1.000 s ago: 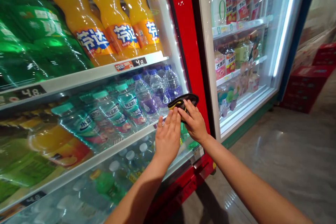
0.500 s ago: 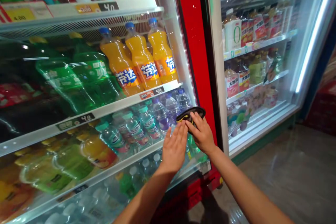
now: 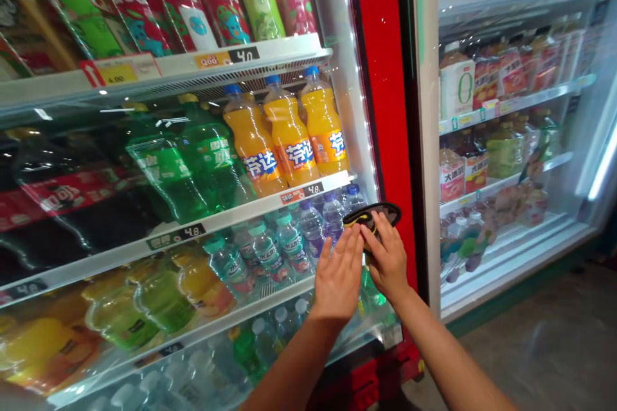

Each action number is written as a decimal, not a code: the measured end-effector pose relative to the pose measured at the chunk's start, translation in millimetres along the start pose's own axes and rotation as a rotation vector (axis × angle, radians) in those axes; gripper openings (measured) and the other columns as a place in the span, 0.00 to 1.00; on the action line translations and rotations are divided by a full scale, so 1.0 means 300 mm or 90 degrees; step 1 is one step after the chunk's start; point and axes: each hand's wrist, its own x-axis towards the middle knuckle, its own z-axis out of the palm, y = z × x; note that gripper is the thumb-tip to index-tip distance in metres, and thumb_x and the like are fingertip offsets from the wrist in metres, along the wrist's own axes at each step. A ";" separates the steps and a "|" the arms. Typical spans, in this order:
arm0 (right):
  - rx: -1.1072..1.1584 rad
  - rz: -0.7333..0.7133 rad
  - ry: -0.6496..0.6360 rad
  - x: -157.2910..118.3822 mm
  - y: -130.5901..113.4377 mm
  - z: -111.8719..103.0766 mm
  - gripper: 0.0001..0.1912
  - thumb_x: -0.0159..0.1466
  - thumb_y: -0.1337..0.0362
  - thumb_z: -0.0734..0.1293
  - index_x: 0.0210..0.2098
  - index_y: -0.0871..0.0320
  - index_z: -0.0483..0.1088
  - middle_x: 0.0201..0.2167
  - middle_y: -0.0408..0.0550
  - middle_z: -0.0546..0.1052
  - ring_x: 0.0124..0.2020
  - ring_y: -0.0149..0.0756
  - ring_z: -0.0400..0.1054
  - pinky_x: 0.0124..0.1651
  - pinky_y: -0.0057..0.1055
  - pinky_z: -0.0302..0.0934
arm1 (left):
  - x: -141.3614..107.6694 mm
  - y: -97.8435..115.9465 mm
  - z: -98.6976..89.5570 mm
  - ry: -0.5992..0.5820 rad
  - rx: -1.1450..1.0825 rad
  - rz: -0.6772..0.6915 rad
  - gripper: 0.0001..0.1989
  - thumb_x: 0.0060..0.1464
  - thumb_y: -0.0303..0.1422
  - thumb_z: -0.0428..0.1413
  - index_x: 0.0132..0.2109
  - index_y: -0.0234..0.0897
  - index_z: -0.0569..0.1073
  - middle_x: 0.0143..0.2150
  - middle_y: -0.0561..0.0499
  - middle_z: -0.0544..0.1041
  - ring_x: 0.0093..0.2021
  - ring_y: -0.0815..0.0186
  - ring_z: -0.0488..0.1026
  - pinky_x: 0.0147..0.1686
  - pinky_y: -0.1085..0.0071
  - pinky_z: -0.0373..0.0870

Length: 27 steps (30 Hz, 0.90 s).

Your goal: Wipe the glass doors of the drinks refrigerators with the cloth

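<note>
My left hand lies flat with its fingers stretched, close against the glass door of a drinks fridge with a red frame. Touching its fingertips is my right hand, fingers spread over a dark oval pad with yellow marks. Part of the pad is hidden under the fingers. Behind the glass, small bottles with purple caps stand just left of the pad.
Orange soda bottles and green bottles fill the shelf above. Higher up stand red-labelled bottles. A second lit fridge is at the right, beside a grey floor.
The camera view has shifted left and up, so the shelves appear further right and lower. Both hands keep about the same pose by the pad.
</note>
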 end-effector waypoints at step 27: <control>0.028 -0.052 -0.061 -0.015 -0.347 0.115 0.41 0.66 0.75 0.57 0.73 0.39 0.44 0.75 0.44 0.46 0.74 0.49 0.43 0.68 0.60 0.52 | -0.289 -0.266 -0.148 -0.071 -0.039 -0.001 0.31 0.63 0.25 0.44 0.71 0.31 0.55 0.75 0.48 0.54 0.74 0.62 0.49 0.73 0.57 0.47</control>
